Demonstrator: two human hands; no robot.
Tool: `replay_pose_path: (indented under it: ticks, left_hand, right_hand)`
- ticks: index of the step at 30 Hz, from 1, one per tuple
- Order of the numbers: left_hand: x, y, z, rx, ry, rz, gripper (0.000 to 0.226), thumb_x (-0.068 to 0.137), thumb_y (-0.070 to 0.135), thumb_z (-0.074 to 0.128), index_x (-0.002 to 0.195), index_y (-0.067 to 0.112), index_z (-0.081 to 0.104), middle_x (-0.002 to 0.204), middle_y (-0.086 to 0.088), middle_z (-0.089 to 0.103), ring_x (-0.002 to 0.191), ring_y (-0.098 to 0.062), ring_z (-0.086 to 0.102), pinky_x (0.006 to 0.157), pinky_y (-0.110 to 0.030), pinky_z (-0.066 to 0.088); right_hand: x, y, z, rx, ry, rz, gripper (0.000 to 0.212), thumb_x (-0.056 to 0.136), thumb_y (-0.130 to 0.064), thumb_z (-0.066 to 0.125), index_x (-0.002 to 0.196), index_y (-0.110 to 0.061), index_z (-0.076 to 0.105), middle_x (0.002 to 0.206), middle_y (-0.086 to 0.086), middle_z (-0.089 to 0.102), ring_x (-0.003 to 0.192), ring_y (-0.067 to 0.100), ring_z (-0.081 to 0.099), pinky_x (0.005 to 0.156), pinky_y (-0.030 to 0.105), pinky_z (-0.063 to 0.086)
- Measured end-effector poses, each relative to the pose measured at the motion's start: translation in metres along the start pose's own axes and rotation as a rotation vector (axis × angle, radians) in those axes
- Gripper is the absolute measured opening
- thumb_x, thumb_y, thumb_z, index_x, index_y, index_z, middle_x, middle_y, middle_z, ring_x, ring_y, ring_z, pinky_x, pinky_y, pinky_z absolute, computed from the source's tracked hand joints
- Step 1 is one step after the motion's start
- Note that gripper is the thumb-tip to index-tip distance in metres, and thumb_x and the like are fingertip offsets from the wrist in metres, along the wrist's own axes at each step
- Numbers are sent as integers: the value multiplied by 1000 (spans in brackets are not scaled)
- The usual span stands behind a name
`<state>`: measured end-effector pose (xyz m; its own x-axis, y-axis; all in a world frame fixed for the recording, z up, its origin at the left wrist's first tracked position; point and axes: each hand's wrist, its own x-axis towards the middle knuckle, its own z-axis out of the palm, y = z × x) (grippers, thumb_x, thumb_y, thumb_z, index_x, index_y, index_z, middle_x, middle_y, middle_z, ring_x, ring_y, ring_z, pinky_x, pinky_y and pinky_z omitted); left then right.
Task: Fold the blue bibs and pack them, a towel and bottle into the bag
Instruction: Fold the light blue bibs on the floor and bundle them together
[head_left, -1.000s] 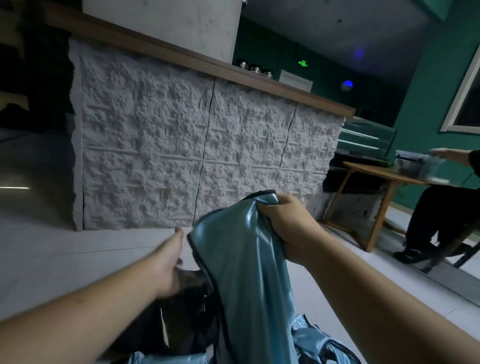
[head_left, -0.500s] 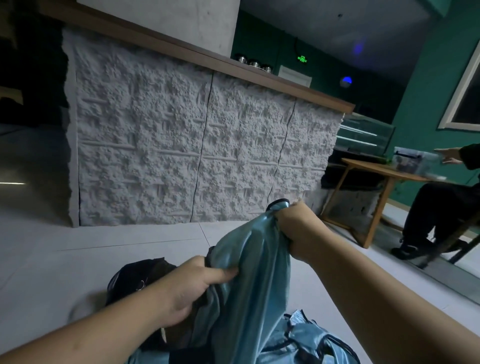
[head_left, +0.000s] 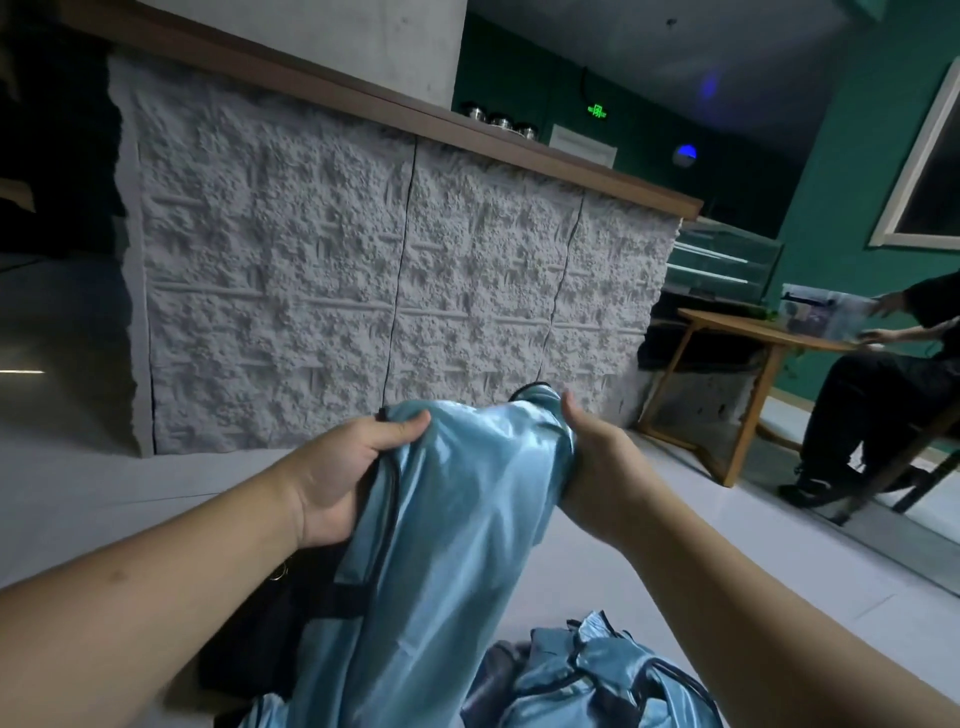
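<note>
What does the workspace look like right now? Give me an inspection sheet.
Surface: pale floor.
Job's things: blue bib held up; black bag behind it; towel and bottle not seen.
Clutter: more blue bibs crumpled on the floor.
Hands: left hand and right hand each grip the bib's top edge.
Cables: nothing seen.
Surroundings: textured white counter; wooden table; seated person.

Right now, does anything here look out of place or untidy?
Yes. A second blue bib lies crumpled on the floor in a heap, not folded. The bib gripped by the left hand and right hand hangs bunched.
</note>
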<state>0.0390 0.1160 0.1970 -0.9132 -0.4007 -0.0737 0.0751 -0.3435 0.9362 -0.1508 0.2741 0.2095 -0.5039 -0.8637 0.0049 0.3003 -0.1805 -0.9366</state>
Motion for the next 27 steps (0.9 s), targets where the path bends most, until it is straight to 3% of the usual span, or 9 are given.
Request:
replay_pose_path:
  ticks: [3, 6, 8, 11, 13, 18, 21, 24, 27]
  left_hand:
    - [0, 9, 3, -6, -17, 52, 24, 81, 23, 75, 95, 4, 80, 94, -19, 75, 80, -30, 74, 85, -45, 60]
    - [-2, 15, -1, -23, -30, 92, 26, 72, 17, 81, 95, 5, 80, 95, -19, 76, 80, -31, 75, 77, -44, 64]
    - [-4, 19, -7, 13, -34, 101, 36, 69, 12, 80, 103, 2, 78, 102, -23, 75, 85, -34, 75, 77, -46, 63]
    - [-4, 26, -18, 188, 38, 62, 53, 69, -1, 80, 120, -7, 67, 117, -34, 68, 102, -44, 71, 88, -52, 60]
    - [-4, 30, -24, 317, 79, 22, 48, 75, -6, 77, 122, -7, 65, 118, -34, 68, 106, -46, 71, 91, -52, 59]
    - [-1, 39, -26, 475, 249, -66, 36, 85, -8, 73, 119, -7, 61, 111, -31, 72, 104, -43, 72, 96, -57, 56]
    - [3, 40, -24, 447, 360, -60, 43, 87, -6, 73, 127, -7, 59, 100, -30, 74, 91, -43, 75, 80, -57, 62]
    - [8, 37, -28, 453, 393, 65, 72, 89, -3, 73, 149, 28, 47, 123, -11, 58, 93, -36, 73, 72, -46, 63]
    - [6, 31, -29, 683, 306, 113, 39, 96, 1, 66, 115, 34, 75, 130, -2, 61, 96, -24, 72, 88, -41, 60]
  right_hand:
    - [-7, 17, -4, -40, -246, 30, 63, 96, -36, 60, 147, -3, 46, 144, 23, 55, 130, 39, 55, 113, 55, 43]
    - [-9, 22, -1, -176, -323, 49, 57, 92, -16, 63, 144, 2, 49, 136, 24, 58, 123, 39, 58, 113, 56, 43]
    - [-9, 19, 4, -134, -256, 30, 61, 88, -4, 67, 146, 0, 47, 130, 23, 64, 114, 37, 65, 102, 48, 54]
    - [-5, 13, 7, -60, -48, -41, 81, 89, 11, 63, 154, -31, 41, 111, 11, 78, 111, 33, 70, 94, 44, 59]
    - [-5, 9, 10, -99, 13, -93, 76, 92, 10, 62, 148, -39, 49, 103, 10, 79, 102, 31, 70, 90, 45, 59]
    - [-7, 9, 20, -268, 87, -140, 25, 97, 3, 61, 112, -8, 78, 111, 20, 76, 89, 26, 71, 84, 36, 63]
    - [-7, 9, 21, -356, 54, -129, 25, 95, 1, 64, 118, -3, 74, 114, 23, 75, 96, 28, 71, 100, 46, 57]
    - [-9, 7, 22, -341, 54, -135, 26, 101, -6, 59, 124, -4, 71, 114, 20, 75, 95, 26, 69, 95, 45, 58]
    - [-8, 2, 20, -265, 81, -149, 31, 103, -4, 54, 130, -9, 68, 114, 24, 71, 94, 32, 58, 97, 52, 53]
